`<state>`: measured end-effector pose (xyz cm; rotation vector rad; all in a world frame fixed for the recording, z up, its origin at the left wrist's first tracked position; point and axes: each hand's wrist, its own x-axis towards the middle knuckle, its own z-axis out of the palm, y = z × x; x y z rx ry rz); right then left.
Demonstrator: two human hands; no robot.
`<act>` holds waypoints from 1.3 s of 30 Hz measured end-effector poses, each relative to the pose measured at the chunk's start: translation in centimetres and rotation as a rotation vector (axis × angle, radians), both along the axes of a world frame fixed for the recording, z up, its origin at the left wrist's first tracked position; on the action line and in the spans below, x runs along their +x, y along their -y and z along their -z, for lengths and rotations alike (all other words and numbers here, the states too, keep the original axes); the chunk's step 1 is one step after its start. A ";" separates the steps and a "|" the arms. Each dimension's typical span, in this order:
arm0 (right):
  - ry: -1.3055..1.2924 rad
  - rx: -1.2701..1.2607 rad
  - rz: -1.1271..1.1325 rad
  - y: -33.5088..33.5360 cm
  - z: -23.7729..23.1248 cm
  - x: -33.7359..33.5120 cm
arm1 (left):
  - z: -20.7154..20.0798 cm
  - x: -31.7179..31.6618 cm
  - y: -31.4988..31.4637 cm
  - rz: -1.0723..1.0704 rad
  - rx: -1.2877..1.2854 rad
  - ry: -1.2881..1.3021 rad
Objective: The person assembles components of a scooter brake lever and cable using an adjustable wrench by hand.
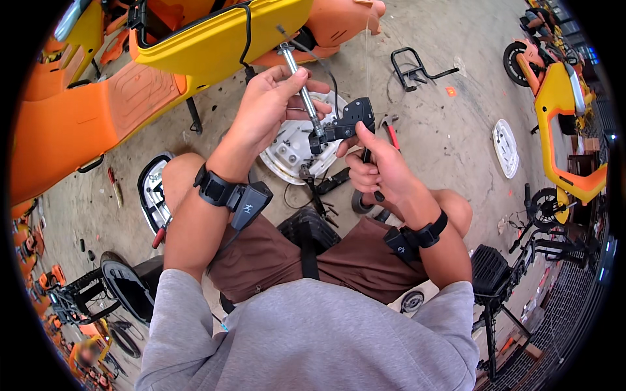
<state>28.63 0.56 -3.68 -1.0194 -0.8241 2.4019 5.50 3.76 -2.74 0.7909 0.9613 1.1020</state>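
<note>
Grey sleeves, brown shorts nearest, wrist bands on both arms. Right hand (378, 171) grips black bracket (345, 122) from below; left hand (270, 101) pinches threaded metal rod (301, 88) just above it. Rod runs up-left from bracket w/ cable (323, 65). Beyond hands: white hub cover (287, 153), red-handled pliers (391, 135), yellow scooter body (215, 39).

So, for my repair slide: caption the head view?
Left hand grips a metal rod; right hand holds the black bracket on it.
</note>
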 end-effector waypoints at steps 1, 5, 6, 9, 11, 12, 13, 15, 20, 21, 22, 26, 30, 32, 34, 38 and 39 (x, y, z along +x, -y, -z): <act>0.006 0.009 -0.017 0.0 0.0 0.0 | -0.1 -0.1 0.1 0.006 -0.010 -0.008; 0.044 0.038 -0.057 0.0 -0.4 0.0 | -0.1 -0.2 0.1 0.022 -0.033 -0.008; 0.041 0.031 -0.061 0.0 -0.4 0.0 | 0.0 -0.2 0.0 0.029 -0.034 -0.028; 0.018 0.001 -0.063 0.0 -0.3 0.1 | 0.3 -0.2 -0.1 0.048 -0.030 -0.064; -0.018 -0.035 -0.051 0.1 0.0 0.2 | 0.3 -0.1 0.0 0.052 -0.019 -0.059; -0.024 -0.047 -0.049 0.1 -0.1 0.2 | 0.3 -0.1 0.0 0.056 -0.006 -0.071; -0.029 -0.058 -0.046 0.1 -0.2 0.1 | 0.1 -0.2 0.0 0.061 0.007 -0.084; -0.030 -0.071 -0.038 0.1 -0.3 0.0 | -0.2 -0.3 0.1 0.062 0.022 -0.110; -0.052 -0.101 0.061 0.2 0.2 -0.2 | -0.3 -0.4 0.2 0.073 -0.009 -0.180; -0.061 -0.106 0.062 0.1 0.3 -0.2 | -0.2 -0.3 0.2 0.067 -0.010 -0.174; -0.069 -0.111 0.064 -0.2 0.3 -0.2 | -0.2 -0.2 0.2 0.062 -0.010 -0.168; -0.142 -0.133 0.069 -0.3 0.4 0.0 | -0.1 -0.3 0.1 0.080 -0.045 -0.144; -0.139 -0.177 0.106 -0.5 -0.5 -0.1 | 0.7 -0.1 0.5 0.228 0.029 -0.009; -0.131 -0.118 0.116 -0.7 -0.8 -0.1 | 0.6 0.4 0.7 0.232 0.004 0.072; -0.099 -0.085 0.123 -0.4 -0.9 0.0 | 1.0 0.6 1.0 0.268 -0.016 0.201; -0.150 -0.092 0.144 -0.4 -1.3 0.1 | 0.7 0.5 1.3 0.361 0.072 0.265; -0.167 -0.092 0.146 -0.5 -1.4 0.1 | 0.8 0.4 1.3 0.393 0.119 0.250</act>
